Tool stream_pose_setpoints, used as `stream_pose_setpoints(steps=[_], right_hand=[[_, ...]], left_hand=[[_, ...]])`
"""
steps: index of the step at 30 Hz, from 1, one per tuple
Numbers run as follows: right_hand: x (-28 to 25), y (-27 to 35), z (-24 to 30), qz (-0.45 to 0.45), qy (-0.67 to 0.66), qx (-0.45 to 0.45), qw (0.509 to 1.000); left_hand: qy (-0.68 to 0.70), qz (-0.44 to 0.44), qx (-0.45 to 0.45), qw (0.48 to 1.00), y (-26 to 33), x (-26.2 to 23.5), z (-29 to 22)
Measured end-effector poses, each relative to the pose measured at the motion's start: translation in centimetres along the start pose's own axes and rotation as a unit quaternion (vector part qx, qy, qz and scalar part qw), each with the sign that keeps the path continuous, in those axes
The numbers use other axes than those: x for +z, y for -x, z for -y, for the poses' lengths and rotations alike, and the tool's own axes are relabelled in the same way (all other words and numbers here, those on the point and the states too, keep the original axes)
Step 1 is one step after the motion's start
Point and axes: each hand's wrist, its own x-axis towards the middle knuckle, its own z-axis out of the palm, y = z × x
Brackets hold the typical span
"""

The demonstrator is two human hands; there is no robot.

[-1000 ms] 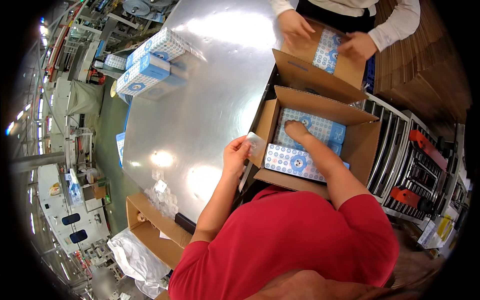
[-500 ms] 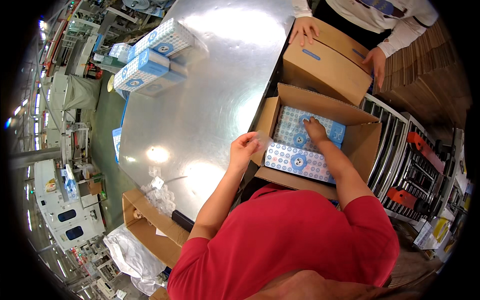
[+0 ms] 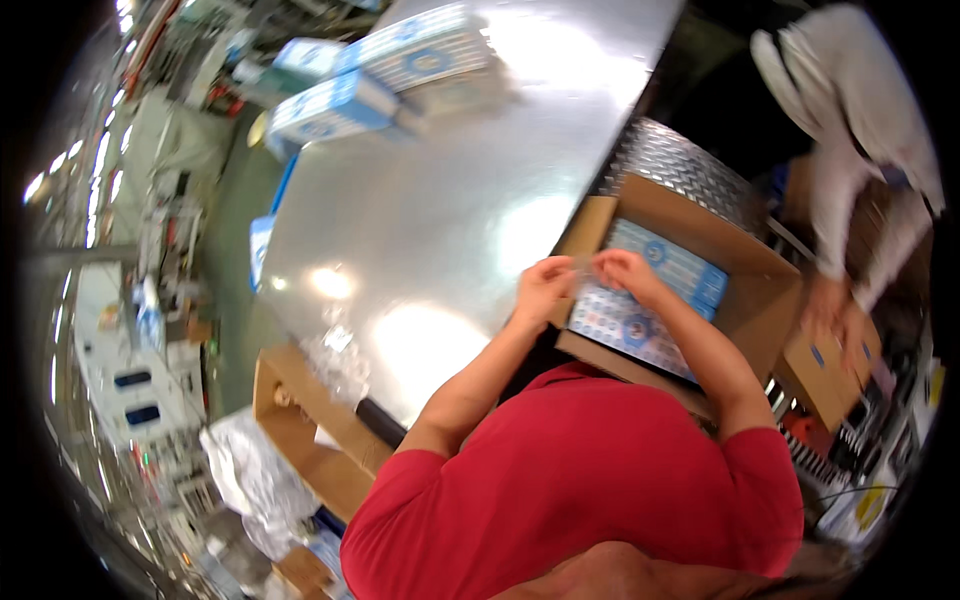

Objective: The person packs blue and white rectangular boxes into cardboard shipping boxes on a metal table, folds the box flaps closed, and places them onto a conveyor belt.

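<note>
Over the near left side of an open cardboard carton [image 3: 748, 325], my two hands are close together. My left hand [image 3: 545, 290] is closed in a pinch on a small clear plastic piece [image 3: 582, 272], which is blurred. My right hand [image 3: 625, 274] has its fingers pressed together beside it; whether it grips the same piece, I cannot make out. Below them in the carton lie blue-and-white printed packs: one pack [image 3: 622, 322] along the near side, others [image 3: 682, 268] behind it. The carton's right part shows bare cardboard.
A shiny metal table [image 3: 420, 210] stretches to the left, with more printed packs [image 3: 425, 58] at its far end. Clear plastic scraps [image 3: 338, 365] lie near an open box [image 3: 325, 465]. At right, a co-worker's hands [image 3: 838, 318] rest on a closed carton [image 3: 825, 370].
My right hand has lifted off the packs and come over beside my left hand. The co-worker has moved the closed carton from behind my carton off to the right. The view has shifted.
</note>
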Motion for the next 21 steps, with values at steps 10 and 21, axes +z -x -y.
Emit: stream_pose_setpoints(steps=[10,21], right_hand=[[-7.8,-0.1,-10.7,-0.190,0.127,0.167,0.959],[-5.8,-0.2,-6.3,-0.161,0.283,-0.052,0.944]], left_hand=[[-0.343,-0.563,0.201,0.724,5.6,-31.0,2.0],[-0.290,-0.677,0.178,0.652,11.2,-45.6,3.8]])
